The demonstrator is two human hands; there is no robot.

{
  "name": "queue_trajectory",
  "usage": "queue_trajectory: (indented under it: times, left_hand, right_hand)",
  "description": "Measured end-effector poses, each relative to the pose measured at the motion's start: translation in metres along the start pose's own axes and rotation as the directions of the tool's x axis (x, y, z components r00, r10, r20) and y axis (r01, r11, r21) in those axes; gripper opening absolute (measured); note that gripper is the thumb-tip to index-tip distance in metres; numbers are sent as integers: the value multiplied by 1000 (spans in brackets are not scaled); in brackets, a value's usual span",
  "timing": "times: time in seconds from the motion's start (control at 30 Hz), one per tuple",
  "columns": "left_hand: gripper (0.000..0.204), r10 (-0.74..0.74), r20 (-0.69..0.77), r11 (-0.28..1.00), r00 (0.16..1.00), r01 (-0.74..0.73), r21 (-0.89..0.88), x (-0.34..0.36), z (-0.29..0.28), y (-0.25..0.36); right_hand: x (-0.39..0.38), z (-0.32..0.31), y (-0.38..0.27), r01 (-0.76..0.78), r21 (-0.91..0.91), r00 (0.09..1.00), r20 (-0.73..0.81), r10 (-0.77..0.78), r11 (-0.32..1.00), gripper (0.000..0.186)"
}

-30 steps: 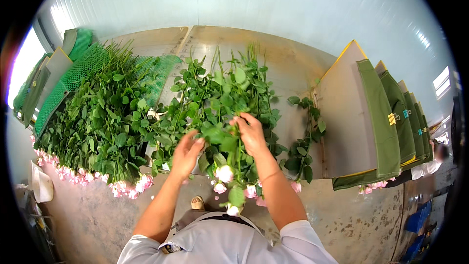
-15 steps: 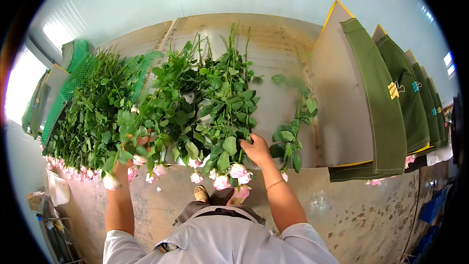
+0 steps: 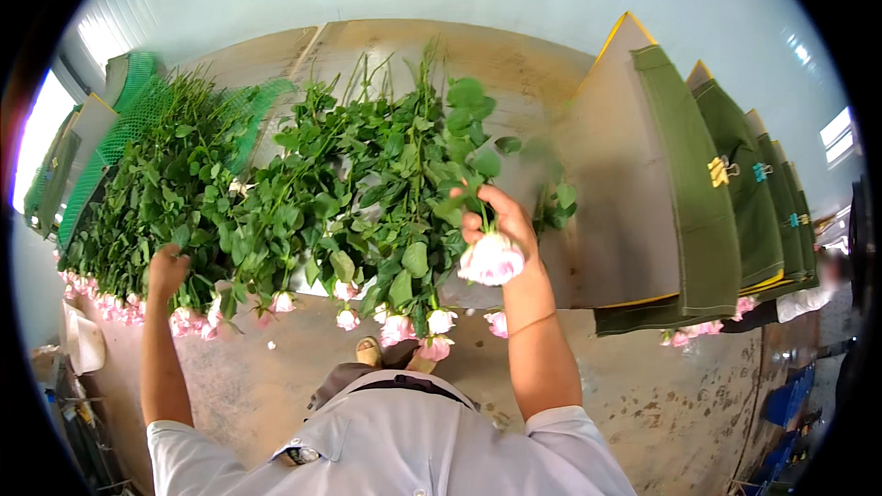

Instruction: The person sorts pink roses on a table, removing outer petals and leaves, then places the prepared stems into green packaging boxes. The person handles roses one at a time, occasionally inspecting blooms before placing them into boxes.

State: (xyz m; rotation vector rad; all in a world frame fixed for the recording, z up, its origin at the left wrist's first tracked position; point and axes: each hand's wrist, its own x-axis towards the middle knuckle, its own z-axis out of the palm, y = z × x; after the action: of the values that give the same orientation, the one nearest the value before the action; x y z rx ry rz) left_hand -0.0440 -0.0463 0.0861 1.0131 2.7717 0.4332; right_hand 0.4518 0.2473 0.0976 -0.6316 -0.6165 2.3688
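Note:
My right hand [image 3: 507, 219] is closed around the stem of a rose [image 3: 492, 260], just behind its pale pink bloom. This rose is raised above the table, its leafy stem pointing away from me. Over the near edge of the big rose pile [image 3: 152, 193] on the left is my left hand [image 3: 167, 271], fingers curled; whatever they hold is hidden. Between my hands lies a looser group of roses [image 3: 367, 184], blooms hanging past the near table edge. A separate rose [image 3: 497, 323] lies to their right, partly hidden by my right arm.
Green mesh [image 3: 101, 161] wraps the left pile. At right stand upright boards with green cloth covers [image 3: 684, 184], fastened by a yellow clip [image 3: 720, 171] and blue clips. A white container [image 3: 83, 338] is at the lower left. The metal table [image 3: 542, 83] reaches the pale wall.
My left hand has moved left to the big pile. My right hand has come away from the middle roses, up and slightly right, and now holds a raised rose.

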Motion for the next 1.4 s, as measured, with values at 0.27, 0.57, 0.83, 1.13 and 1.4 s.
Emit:
queue_trajectory:
  times: [0.27, 0.57, 0.83, 1.13, 1.4]
  left_hand:
    - [28, 446, 3, 755, 895, -375, -537, -64, 97, 163]
    - [57, 541, 352, 825, 764, -401, -398, -121, 171, 259]
    - [42, 532, 422, 729, 734, -144, -669, -81, 187, 225]
    - [40, 637, 609, -198, 472, 864, -463, -54, 147, 167]
    - [40, 482, 566, 93, 669, 603, -792, -105, 140, 255]
  right_hand:
    - [41, 80, -15, 110, 160, 965, 220, -145, 981, 19]
    - [60, 127, -17, 163, 123, 979, 102, -175, 979, 14]
    - [20, 166, 17, 414, -691, 827, 13, -562, 593, 17]
    - [-14, -19, 93, -173, -671, 854, -466, -229, 721, 17]
    - [-10, -6, 87, 122, -455, 965, -153, -213, 882, 21]
